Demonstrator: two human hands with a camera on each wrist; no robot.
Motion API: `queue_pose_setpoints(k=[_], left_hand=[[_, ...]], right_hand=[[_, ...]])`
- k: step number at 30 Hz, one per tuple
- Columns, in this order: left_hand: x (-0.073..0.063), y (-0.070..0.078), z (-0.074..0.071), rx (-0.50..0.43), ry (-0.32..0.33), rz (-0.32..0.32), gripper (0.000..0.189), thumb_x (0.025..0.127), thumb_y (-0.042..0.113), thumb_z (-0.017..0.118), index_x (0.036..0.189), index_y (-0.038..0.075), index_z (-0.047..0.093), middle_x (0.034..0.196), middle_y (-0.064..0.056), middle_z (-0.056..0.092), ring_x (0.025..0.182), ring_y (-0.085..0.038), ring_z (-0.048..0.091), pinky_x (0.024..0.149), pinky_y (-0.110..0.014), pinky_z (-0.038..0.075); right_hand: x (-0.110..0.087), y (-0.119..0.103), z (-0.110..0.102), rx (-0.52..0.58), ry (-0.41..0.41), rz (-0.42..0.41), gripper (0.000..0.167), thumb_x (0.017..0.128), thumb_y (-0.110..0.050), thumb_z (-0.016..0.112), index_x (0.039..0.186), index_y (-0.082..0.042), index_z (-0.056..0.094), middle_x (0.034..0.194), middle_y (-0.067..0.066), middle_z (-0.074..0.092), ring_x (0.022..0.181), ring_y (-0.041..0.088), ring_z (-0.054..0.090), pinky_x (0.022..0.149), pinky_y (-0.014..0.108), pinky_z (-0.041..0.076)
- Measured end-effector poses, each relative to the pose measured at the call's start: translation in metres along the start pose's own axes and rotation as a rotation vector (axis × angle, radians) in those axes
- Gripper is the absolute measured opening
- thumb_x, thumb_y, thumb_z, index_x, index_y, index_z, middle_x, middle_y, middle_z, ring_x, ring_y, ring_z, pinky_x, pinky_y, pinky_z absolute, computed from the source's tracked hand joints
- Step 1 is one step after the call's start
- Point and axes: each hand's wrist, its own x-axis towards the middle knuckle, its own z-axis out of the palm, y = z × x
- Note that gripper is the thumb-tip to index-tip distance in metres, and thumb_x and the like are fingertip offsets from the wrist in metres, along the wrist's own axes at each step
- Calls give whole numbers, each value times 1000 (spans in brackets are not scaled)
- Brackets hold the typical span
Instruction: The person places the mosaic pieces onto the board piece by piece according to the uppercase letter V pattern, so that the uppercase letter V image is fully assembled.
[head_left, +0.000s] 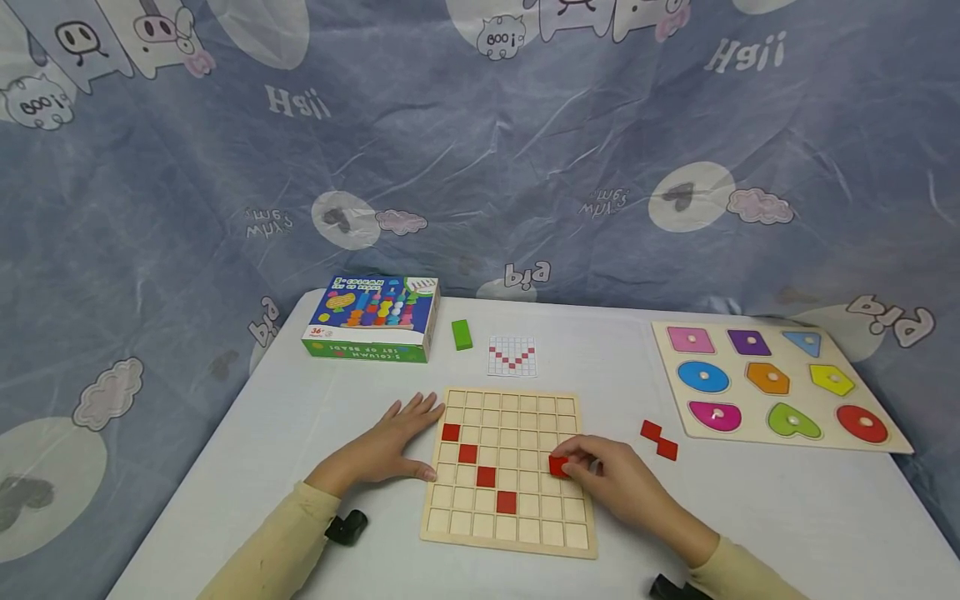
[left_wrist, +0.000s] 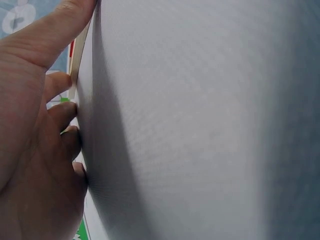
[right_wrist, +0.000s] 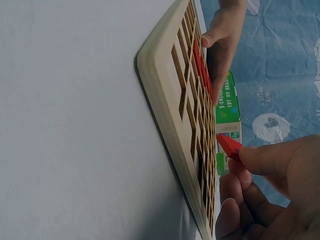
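A wooden grid board (head_left: 483, 530) lies on the white table, with several red square tiles set in its cells in a diagonal, among them one red tile (head_left: 506, 502) nearest the front. My right hand (head_left: 611, 479) pinches another red tile (head_left: 557, 466) between thumb and fingers over the board's right side; the right wrist view shows this held tile (right_wrist: 229, 146) tilted above the grid. My left hand (head_left: 386, 446) rests at the board's left edge, fingers spread and thumb against the rim. In the left wrist view the left hand (left_wrist: 40, 125) touches the board's side.
Two loose red tiles (head_left: 667, 449) lie right of the board. Behind it are a small pattern card (head_left: 512, 357), a green block (head_left: 461, 335) and a bead-toy box (head_left: 367, 348). A shape puzzle board (head_left: 731, 422) occupies the back right. A patterned cloth (head_left: 480, 167) hangs behind the table.
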Motion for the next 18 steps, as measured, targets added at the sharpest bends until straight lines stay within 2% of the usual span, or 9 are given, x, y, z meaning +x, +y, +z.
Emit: queue_pose_setpoints(k=[11,18], left_hand=[[0,0,0,-2,4,7,109,76,61,80,162,17,29,170,-8,16,157,-31,6,126,-55,2],[0,0,0,-4,5,9,109,77,60,80,162,17,29,169,-9,17,157,-31,7,126,-56,3]], right_hand=[[-1,-4,15,25,-33,-79,20,92,-11,75,104,-27,75,83,-17,62,73,3,57,65,21,51],[0,-7,23,44,-64,-87,19,93,-9,74,103,-25,74,82,-17,62,71,3,56,63,20,51]])
